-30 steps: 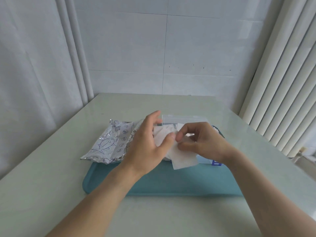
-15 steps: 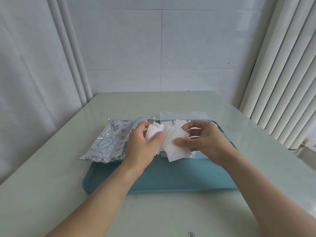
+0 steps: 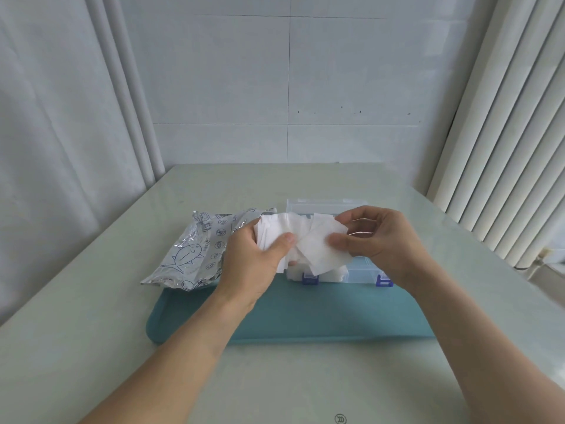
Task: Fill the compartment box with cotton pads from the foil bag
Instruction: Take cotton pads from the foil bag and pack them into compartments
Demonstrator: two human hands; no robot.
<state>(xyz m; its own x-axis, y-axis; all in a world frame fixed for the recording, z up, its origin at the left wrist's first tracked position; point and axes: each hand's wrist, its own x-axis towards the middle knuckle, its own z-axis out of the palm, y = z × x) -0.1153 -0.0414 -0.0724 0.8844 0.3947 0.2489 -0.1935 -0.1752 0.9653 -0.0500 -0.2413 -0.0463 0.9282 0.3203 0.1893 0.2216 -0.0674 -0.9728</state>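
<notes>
Cotton pads (image 3: 301, 240): a loose white stack, held up between your two hands, right above the near-left part of the compartment box (image 3: 360, 269). Stack sits at 3 o'clock of your left hand (image 3: 255, 261), at 9 o'clock of your right hand (image 3: 379, 240). Left hand is clamped on the stack, thumb on the near face, fingers behind it. Right hand pinches one pad at the stack's right side, thumb in front, fingers curled behind; that pad is tilted, a corner pointing down toward the box. More white pads lie inside the box's near-left compartment, directly under the stack. Box is clear plastic, lid up at 12 o'clock, two blue latches (image 3: 310, 278) on its near wall; which other compartments hold pads, can't tell, your hands cover them. Foil bag (image 3: 192, 249), silver with a blue fish drawing, lies crumpled at 9 o'clock of the left hand, partly on the teal tray (image 3: 305, 313), partly off its left edge. Box sits on the tray's far half. Tray sits on the pale table (image 3: 91, 301).
</notes>
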